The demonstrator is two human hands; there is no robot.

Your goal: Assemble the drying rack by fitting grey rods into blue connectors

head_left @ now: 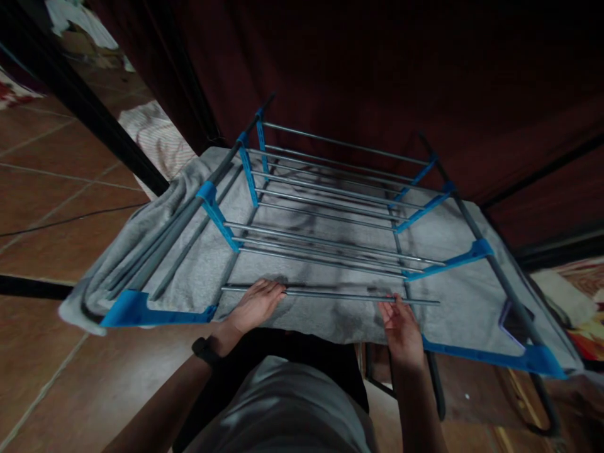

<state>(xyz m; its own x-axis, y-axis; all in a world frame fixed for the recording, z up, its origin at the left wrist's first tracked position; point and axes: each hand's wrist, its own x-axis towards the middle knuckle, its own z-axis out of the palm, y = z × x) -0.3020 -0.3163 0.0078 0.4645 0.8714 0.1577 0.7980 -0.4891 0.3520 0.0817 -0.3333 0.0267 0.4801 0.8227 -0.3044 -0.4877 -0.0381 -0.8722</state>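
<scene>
A thin grey metal rod (330,295) lies crosswise in front of me, its two ends loose. My left hand (257,307), a dark watch on its wrist, is closed over the rod's left part. Towards the other end, my right hand (400,327) has its fingers and thumb around the rod. Beyond it stands a partly built rack of grey tubes with blue plastic brackets (219,217) and several crossbars (325,204). The nearest blue brackets, left (155,311) and right (495,357), have no crossbar between them.
The rack rests on a grey blanket (321,318) over a raised surface. On its right side lies a dark flat object with a purple edge (512,324). A dark red curtain (353,75) hangs behind. Tiled floor (42,195), a black cable (75,218) and a black bar (89,107) are at left.
</scene>
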